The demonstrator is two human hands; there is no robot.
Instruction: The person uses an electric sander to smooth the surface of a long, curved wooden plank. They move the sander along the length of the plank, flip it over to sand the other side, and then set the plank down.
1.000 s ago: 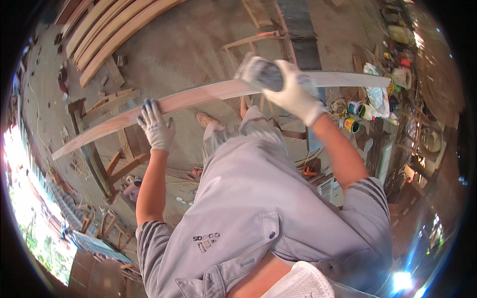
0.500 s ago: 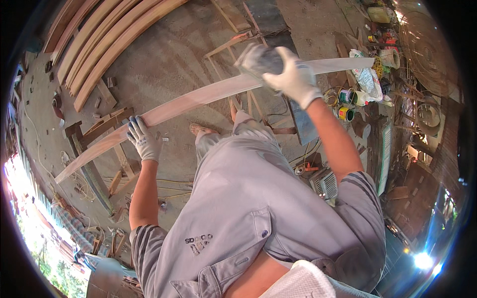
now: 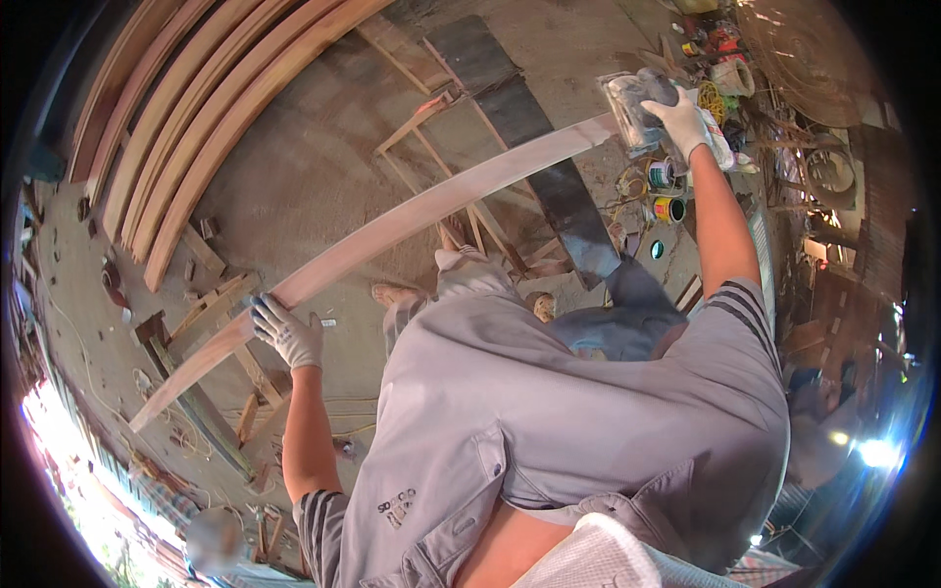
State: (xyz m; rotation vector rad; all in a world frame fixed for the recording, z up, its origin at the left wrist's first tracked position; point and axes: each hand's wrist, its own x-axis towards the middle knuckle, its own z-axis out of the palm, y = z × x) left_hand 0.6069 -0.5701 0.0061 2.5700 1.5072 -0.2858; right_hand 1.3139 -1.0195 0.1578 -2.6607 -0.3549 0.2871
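A long, slightly curved wooden board (image 3: 421, 206) runs slantwise in front of me, from low on the left to its far right end. My left hand (image 3: 287, 331), in a pale glove, lies on the board's left part with its fingers stretched over it and its thumb apart. My gloved right hand (image 3: 681, 120) is wrapped round a sanding block (image 3: 629, 113), dark on top with a pale, dusty rectangular base. The block sits at the board's right end and covers its tip; whether they touch I cannot tell.
Several curved timber beams (image 3: 235, 118) lie at the upper left. A wooden trestle (image 3: 191, 392) stands under the board's left part, and a dark plank (image 3: 544, 162) crosses beneath its right. Open paint cans (image 3: 668, 209) stand at right. A person in dark blue clothing (image 3: 632, 309) is beside me.
My right hand has moved right along the board with the sanding block, to its far end. The left hand stays on the board. A person in dark blue has come into view at right.
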